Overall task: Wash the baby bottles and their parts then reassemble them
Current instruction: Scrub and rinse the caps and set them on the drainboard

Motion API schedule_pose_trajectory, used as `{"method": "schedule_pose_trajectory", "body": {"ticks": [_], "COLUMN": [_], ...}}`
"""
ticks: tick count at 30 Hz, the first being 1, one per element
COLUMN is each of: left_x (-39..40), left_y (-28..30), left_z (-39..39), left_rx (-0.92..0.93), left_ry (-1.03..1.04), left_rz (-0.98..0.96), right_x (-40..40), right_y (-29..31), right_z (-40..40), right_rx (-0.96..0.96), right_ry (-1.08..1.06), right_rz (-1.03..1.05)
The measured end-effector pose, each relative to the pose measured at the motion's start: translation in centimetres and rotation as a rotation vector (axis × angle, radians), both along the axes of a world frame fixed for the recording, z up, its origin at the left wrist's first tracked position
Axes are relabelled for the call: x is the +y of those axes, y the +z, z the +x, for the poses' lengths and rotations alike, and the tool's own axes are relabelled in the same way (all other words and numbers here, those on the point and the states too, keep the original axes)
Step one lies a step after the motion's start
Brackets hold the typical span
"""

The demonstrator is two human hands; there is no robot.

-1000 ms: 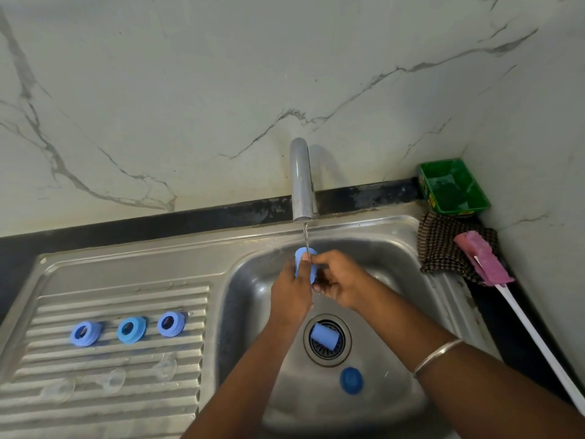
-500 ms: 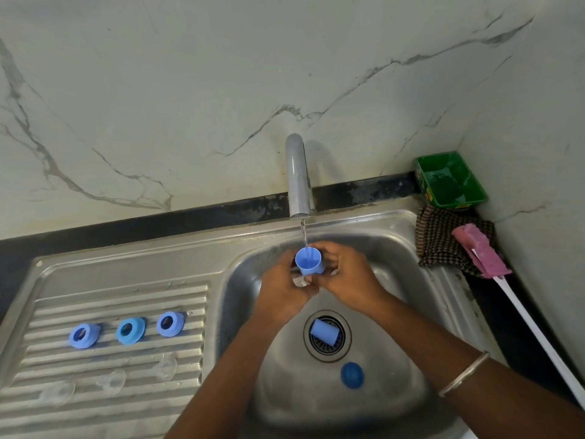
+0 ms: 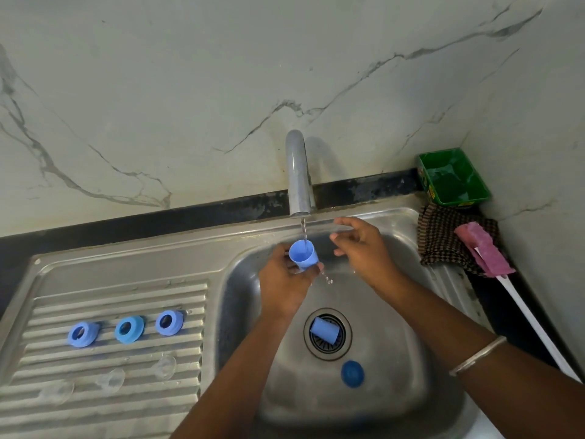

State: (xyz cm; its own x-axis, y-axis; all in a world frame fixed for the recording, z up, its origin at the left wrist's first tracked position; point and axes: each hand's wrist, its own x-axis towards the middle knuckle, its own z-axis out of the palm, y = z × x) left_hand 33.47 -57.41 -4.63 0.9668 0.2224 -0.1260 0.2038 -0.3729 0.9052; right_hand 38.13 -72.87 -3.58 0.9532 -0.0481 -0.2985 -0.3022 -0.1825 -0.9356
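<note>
A green plastic tray [image 3: 454, 177] sits in the far right corner of the dark counter [image 3: 126, 223], against the marble wall [image 3: 190, 90]. Just in front of it lies a crumpled checked cloth [image 3: 443, 240]. The pink sponge head of a white-handled brush [image 3: 484, 250] rests on the cloth, its handle running toward the near right.

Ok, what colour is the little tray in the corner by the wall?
Green tray, seen in the head view.

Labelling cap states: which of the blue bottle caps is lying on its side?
The light blue cylindrical cap on the drain strainer lies sideways. The blue cap in the left hand is open-end up; the round darker one rests apart.
</note>
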Motion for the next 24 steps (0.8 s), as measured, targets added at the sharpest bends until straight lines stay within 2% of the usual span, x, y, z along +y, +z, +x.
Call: {"method": "schedule_pose_trajectory", "body": {"ticks": [6,9,12,15,18,21,24], "left_x": [-0.3,-0.2,-0.3,-0.5,-0.6,-0.5,-0.5], "left_y": [0.5,0.6,0.8,0.8,0.6,0.4,0.6], "left_z": [-0.7,-0.7,-0.9,-0.8,-1.0,-1.2,-0.8], "left_rx": [-0.031,-0.026,0.003,0.016,0.048,0.077,0.098], "left_ry": [-0.058,-0.119,-0.089,-0.022,-0.025,-0.061,-0.151], "left_rz": [0.077,0.156,0.139,0.053,0.047,0.103,0.235], "right_x": [1.0,1.8,3.1,4.0,4.6,4.8,4.9], "right_y": [2.0,3.8,5.2,6.2,6.7,6.1,5.4], "right_z": [2.7,4.3,5.5,5.8,5.8,6.0,6.6], "right_rx": [-0.151,-0.264,-0.262,-0.23,-0.245,-0.289,-0.278], "right_ry": [0.14,0.246,0.346,0.36,0.36,0.33,0.295], "right_rz": [-0.332,-0.388,-0.541,-0.686,-0.798,-0.827,-0.763]}}
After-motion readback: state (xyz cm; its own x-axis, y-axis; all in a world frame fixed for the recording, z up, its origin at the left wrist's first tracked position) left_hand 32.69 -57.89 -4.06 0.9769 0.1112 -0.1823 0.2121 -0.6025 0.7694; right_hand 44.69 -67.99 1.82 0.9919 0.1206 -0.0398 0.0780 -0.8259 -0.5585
